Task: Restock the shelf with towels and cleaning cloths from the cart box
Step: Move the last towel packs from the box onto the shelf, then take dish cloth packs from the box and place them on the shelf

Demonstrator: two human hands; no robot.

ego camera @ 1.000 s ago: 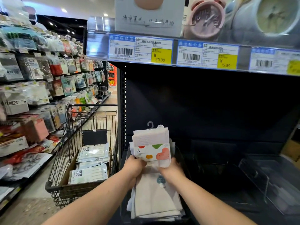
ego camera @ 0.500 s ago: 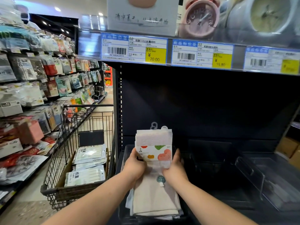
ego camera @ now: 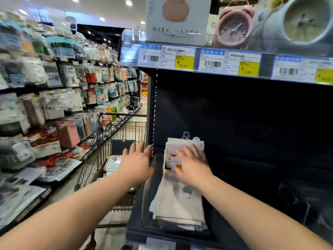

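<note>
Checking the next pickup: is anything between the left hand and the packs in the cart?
Nothing visible. The left hand is open by the cart, whose top is open; the white packs in it lie uncovered just left of the hand.

A single wide-angle camera is sitting on the person's head, looking forward and somewhat down along both forearms, so the left hand point(ego camera: 137, 163) and right hand point(ego camera: 193, 165) are lying close, just below centre. It is facing the dark shelf point(ego camera: 243, 114) straight ahead of the hands, near enough that the price-label strip point(ego camera: 198, 60) is running high above them. Left of the hands it is taking in the cart point(ego camera: 100, 141) and the aisle receding beyond.
</note>
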